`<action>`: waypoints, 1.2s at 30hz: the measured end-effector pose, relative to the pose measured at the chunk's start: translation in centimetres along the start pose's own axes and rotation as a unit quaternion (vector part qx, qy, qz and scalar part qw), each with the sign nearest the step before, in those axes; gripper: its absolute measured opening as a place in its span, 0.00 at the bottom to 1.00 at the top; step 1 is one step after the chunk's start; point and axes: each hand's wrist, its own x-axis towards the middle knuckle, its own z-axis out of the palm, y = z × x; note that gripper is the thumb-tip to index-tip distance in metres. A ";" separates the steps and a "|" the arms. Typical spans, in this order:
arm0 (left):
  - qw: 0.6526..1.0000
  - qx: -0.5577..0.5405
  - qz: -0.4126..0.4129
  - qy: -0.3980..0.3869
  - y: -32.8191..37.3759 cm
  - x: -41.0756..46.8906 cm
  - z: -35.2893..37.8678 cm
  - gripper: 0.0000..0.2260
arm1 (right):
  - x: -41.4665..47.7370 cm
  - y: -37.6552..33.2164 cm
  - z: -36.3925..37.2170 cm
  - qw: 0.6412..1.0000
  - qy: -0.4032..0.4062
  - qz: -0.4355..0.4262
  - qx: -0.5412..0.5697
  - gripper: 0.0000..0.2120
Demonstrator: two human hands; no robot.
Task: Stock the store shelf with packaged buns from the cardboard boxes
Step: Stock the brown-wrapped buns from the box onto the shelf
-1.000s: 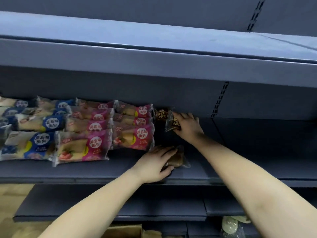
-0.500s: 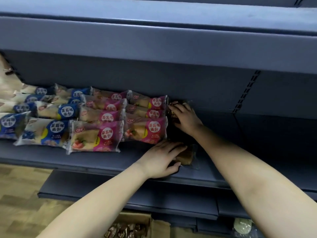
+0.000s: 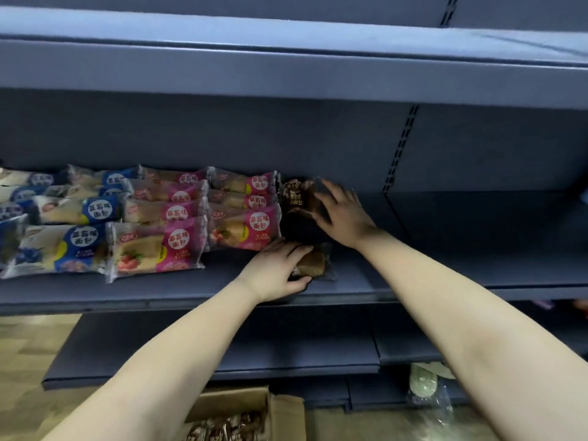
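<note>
On the grey-blue shelf (image 3: 445,249), my right hand (image 3: 343,214) rests against a dark brown bun packet (image 3: 297,197) that stands at the back, beside the pink packets. My left hand (image 3: 276,270) grips another brown bun packet (image 3: 315,262) lying near the shelf's front edge. Rows of pink strawberry bun packets (image 3: 178,240) and blue blueberry bun packets (image 3: 73,246) fill the shelf to the left. An open cardboard box (image 3: 235,412) with several brown packets sits on the floor below.
An upper shelf (image 3: 286,65) overhangs the working shelf. A lower shelf (image 3: 222,351) juts out under my arms. A clear bag with pale round items (image 3: 424,386) lies at the lower right. Wood-pattern floor shows at the lower left.
My right hand has drawn back slightly to the right, uncovering the upright dark packet. My left hand stays on the front packet. The camera shifted so more of the box shows.
</note>
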 end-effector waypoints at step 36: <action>0.715 -0.622 -0.319 0.001 2.1 -2.1 -6.6 0.14 | -7.3 -12.6 -2.1 0.964 0.082 0.236 0.090 0.46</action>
